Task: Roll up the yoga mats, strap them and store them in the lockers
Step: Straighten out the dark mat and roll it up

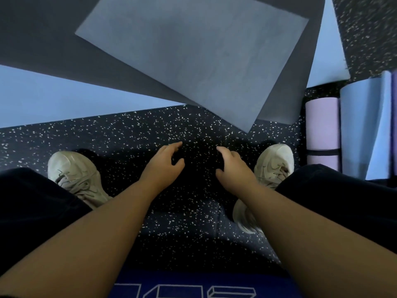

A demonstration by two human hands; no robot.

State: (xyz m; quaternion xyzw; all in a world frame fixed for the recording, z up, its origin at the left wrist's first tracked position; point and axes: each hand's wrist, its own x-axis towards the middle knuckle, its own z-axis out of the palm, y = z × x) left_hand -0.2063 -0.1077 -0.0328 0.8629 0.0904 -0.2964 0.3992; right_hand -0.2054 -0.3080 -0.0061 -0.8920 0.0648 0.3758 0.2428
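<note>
From the head camera, both bare forearms reach forward and down over a black rubber floor flecked with white (150, 130). The left hand (164, 163) hangs with its fingers loosely curled and its thumb apart, grasping nothing; the right hand (233, 166) mirrors it just beside, fingers bent in the same relaxed way and equally empty. A gap of bare floor lies between the two hands, and neither clearly touches the floor.

Ahead of the hands, near the fingertips but apart from them, lies the pointed corner of a flat grey yoga mat (193, 52), unrolled and skewed across the floor. It lies on a darker charcoal flat mat (43, 35), which in turn overlaps a pale blue flat mat (53, 97) stretching away beyond the left hand.

Outward from the right hand, past the shoe, a rolled lilac yoga mat (322, 123) lies bound by a black strap (323, 152). Just beside it, farther from the hand, is a rolled light blue yoga mat (363, 125).

A beige laced sneaker (75, 175) sits outside the left hand, and a matching beige sneaker (275, 164) sits just outside the right hand. Dark trouser legs (32, 201) flank both forearms. Below the forearms, closest to the camera, a blue cloth with white outlined lettering (193, 284) shows.
</note>
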